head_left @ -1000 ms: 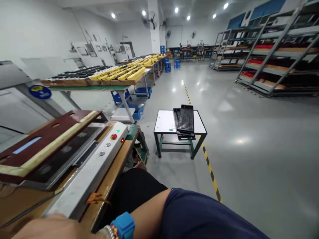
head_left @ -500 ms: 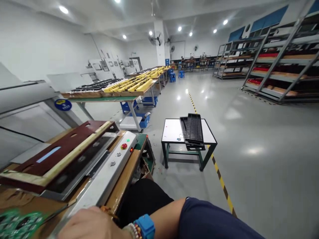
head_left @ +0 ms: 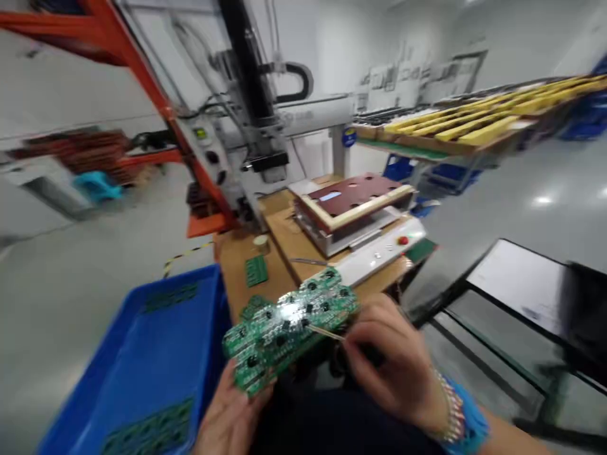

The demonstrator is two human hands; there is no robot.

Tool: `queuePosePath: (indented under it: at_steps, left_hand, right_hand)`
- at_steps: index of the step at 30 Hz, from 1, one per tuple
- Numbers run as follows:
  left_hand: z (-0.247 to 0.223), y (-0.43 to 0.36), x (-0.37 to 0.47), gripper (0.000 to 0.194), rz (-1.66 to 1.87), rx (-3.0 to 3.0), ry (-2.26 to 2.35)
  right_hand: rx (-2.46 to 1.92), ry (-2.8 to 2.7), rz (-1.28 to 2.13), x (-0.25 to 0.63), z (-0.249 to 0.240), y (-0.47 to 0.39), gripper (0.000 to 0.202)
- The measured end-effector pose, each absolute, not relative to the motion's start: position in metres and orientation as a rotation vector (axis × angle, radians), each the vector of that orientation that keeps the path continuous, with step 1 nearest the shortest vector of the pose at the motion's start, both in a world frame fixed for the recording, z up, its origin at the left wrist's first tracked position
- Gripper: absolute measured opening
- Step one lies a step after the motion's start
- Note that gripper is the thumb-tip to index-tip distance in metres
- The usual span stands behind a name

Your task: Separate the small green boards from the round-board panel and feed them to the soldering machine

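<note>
Near six o'clock, grasping a green circuit-board panel (head_left: pixel 296 316) in left fingers (head_left: pixel 228 374) and a thin stick (head_left: pixel 327 332) in right fingers (head_left: pixel 375 333), beside a blue bin (head_left: pixel 142 354) at eight o'clock.

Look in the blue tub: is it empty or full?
Neither: the tub holds green boards at its near and far ends, with bare bottom between.

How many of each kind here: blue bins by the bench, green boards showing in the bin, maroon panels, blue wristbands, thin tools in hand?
Blue bin: 1
Green boards in bin: 2
Maroon panel: 1
Blue wristband: 1
Thin tool in right hand: 1
Total: 6
</note>
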State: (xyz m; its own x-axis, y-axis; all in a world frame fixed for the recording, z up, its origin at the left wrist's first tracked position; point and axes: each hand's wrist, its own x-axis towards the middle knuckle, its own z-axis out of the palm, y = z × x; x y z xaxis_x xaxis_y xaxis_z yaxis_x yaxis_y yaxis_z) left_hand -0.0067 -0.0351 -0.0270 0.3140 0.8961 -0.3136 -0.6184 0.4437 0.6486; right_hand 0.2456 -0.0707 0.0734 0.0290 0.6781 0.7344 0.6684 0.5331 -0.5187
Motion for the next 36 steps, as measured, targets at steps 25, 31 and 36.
queuePosePath:
  at_steps: [25, 31, 36]
  left_hand:
    - [-0.03, -0.06, -0.019, 0.045, 1.07, 0.474, 0.607]
    - [-0.026, -0.06, -0.02, 0.042, 1.025, 0.459, 0.662]
    - [-0.025, -0.062, -0.021, 0.043, 1.008, 0.464, 0.677]
  right_hand:
    - [-1.217, -1.947, 0.02, 0.205, 0.052, -0.047, 0.014]
    - [-1.212, -1.941, 0.062, 0.202, 0.053, -0.046, 0.012]
    - [-1.223, -1.933, 0.038, 0.203, 0.055, -0.045, 0.012]
